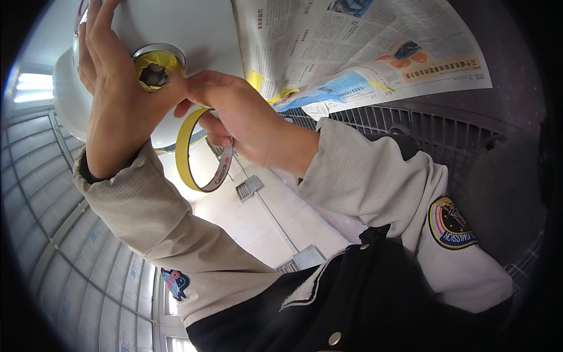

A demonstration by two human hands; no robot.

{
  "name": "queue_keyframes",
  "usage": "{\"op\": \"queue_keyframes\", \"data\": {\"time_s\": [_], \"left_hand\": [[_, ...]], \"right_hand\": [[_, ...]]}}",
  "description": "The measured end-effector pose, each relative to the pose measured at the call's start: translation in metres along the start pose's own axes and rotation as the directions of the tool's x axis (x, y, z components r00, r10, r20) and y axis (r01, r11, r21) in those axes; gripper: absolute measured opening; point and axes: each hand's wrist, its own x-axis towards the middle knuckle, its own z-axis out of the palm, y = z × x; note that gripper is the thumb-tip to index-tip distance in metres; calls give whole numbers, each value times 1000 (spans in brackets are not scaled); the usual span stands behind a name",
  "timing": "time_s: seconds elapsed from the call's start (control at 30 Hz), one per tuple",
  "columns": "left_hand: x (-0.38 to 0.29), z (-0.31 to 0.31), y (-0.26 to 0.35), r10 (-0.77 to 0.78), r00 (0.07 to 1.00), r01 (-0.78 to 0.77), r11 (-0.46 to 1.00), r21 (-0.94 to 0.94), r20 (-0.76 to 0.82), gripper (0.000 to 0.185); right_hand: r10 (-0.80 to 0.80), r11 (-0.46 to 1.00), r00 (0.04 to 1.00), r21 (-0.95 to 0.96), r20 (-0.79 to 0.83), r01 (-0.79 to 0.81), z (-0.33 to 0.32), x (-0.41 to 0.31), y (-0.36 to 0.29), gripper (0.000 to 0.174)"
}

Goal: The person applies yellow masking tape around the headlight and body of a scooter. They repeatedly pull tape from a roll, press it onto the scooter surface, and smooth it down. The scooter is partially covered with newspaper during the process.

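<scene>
A roll of yellow masking tape [184,152], with Cantech printed inside its core, hangs from my right hand [239,116]. The fingers hold its upper edge, while the thumb and forefinger meet the tip of my left thumb. My left hand [118,88] spans the white body panel [202,26] with its fingers extended upward and its thumb at a round opening [154,75]. Yellow masking tape [151,59] lines this opening inside a metallic rim [179,52]. Dark shapes show within; my left thumb and palm cover part of the lower right edge.
Newspaper sheets [308,48] cover the surface right of the panel, fixed with yellow tape pieces [255,81]. Blue film [316,94] lies along their lower edge. Behind is a dark floor grating [374,116]. A light ribbed wall [88,246] runs along the left.
</scene>
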Motion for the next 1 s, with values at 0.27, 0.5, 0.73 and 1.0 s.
{"op": "queue_keyframes", "data": {"time_s": [0.27, 0.5, 0.73, 1.0], "left_hand": [[-3, 6, 5, 21, 999, -21, 1000, 15, -47, 98], [6, -14, -7, 49, 999, -35, 896, -442, 20, 76], [-62, 46, 67, -833, 265, 296, 550, -781, -485, 18], [-57, 97, 102, -947, 281, 103, 190, -976, -155, 16]], "right_hand": [[-143, 990, 989, -19, -30, 142, -8, 0, 6, 19], [-443, 875, 896, -210, 20, 437, -4, 14, 15, 18], [-360, 631, 915, -676, 180, 381, -28, 6, -27, 22], [-525, -199, 642, -814, 559, 546, -24, -2, -67, 14]]}}
